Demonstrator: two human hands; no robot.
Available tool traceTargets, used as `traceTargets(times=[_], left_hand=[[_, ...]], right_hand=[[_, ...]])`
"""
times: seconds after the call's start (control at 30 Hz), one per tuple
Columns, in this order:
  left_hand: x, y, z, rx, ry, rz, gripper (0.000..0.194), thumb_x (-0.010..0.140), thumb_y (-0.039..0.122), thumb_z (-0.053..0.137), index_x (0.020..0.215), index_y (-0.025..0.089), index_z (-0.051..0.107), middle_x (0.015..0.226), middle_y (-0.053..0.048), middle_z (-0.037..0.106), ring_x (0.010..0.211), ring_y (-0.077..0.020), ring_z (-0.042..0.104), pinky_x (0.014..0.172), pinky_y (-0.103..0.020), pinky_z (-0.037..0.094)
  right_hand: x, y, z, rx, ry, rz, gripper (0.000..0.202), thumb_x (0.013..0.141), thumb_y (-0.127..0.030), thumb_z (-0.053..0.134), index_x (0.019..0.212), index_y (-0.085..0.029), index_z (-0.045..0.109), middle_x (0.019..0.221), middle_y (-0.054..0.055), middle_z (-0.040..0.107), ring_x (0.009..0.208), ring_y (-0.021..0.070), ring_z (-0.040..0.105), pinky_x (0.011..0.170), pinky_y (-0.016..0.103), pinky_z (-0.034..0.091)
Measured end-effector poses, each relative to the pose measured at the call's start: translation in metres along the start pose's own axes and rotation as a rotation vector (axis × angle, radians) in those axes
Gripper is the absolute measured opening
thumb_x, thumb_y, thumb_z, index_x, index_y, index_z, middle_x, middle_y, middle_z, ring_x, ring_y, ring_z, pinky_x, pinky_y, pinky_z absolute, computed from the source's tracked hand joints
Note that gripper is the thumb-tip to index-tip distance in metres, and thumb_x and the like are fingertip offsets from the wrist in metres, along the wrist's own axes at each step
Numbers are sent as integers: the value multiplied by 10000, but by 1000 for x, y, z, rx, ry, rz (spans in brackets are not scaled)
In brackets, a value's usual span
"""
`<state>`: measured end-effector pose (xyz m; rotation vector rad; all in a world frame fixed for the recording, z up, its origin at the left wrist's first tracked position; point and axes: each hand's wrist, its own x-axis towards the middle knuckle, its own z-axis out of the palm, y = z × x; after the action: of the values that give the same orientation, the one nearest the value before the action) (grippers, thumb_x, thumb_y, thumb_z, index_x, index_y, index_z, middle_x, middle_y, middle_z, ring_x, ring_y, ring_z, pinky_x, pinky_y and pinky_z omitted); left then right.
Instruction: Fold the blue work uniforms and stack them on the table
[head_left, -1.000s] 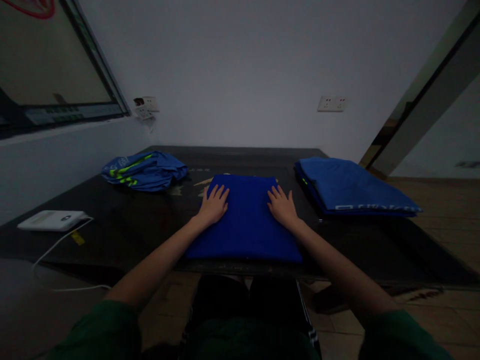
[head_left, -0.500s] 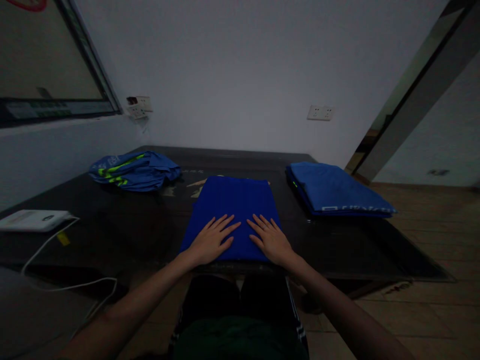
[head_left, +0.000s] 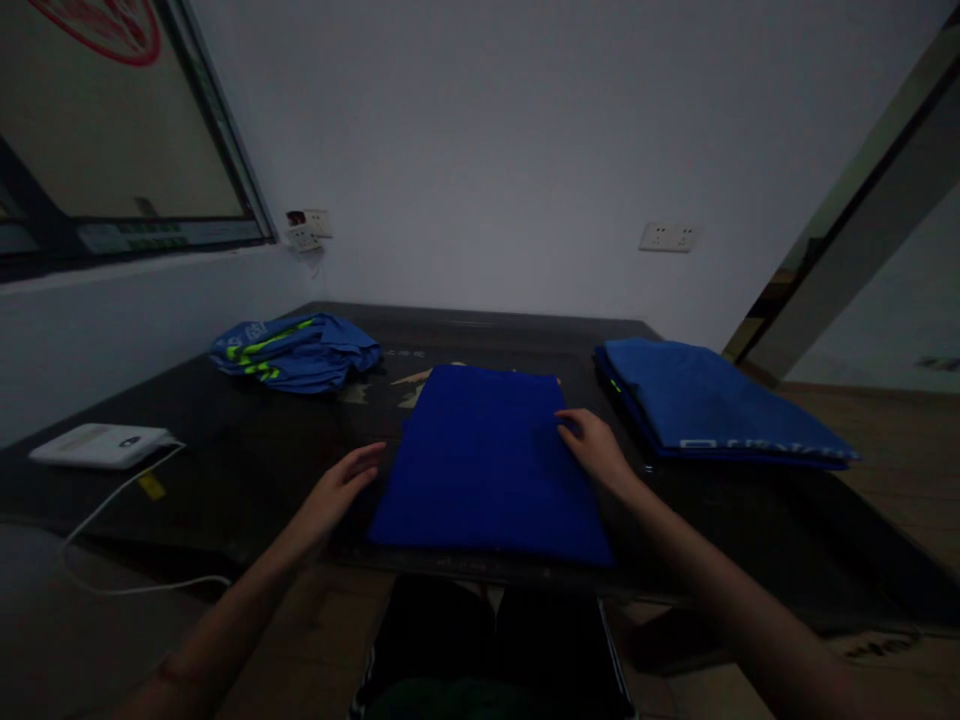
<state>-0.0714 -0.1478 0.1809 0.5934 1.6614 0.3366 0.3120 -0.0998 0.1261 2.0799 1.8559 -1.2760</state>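
A folded royal-blue garment lies flat at the near edge of the dark table, its surface smooth. Just off its left side, my left hand is open with fingers slightly bent, holding nothing. My right hand is at the garment's right edge, fingertips over the cloth and thumb apart from the index finger. Whether those fingertips touch the fabric is hard to make out in the dim light.
A folded blue stack with white lettering lies right on the dark table. A crumpled blue garment with yellow-green stripes is back left. A white device with a white cable sits far left.
Both hands have left their flat, spread position on the garment and moved apart, the left one off its left side, the right one to its right edge. The camera view has shifted slightly.
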Motion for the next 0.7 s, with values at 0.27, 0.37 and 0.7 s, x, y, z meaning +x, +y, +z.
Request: traceTargets(times=[0.27,0.37,0.7], left_hand=[[0,16,-10,-425,-250,-440,378,742,251,669,1109,172,628,1278,-130,608,1183,-256,577,1009,-401,444],[16,15,-4,-396,-372,-409,305,749,274,685,1026,147,674,1147,-134,680,1086,-260,632,957,-381,476],[15,31,28,-550,-248,-637,605,699,243,753,1270,197,558,1108,-89,709,981,-288,687,884,-406,538]], right_hand=[[93,26,19,-250,-172,361,367,916,-382,504,1102,-108,661,1120,186,669,1070,294,625,865,369,471],[106,32,25,-224,-188,446,398,905,-439,509,1060,-113,675,1083,196,677,1015,292,647,807,365,487],[116,51,25,-142,-178,471,262,936,-276,430,1034,-119,615,1015,143,690,888,207,665,697,271,481]])
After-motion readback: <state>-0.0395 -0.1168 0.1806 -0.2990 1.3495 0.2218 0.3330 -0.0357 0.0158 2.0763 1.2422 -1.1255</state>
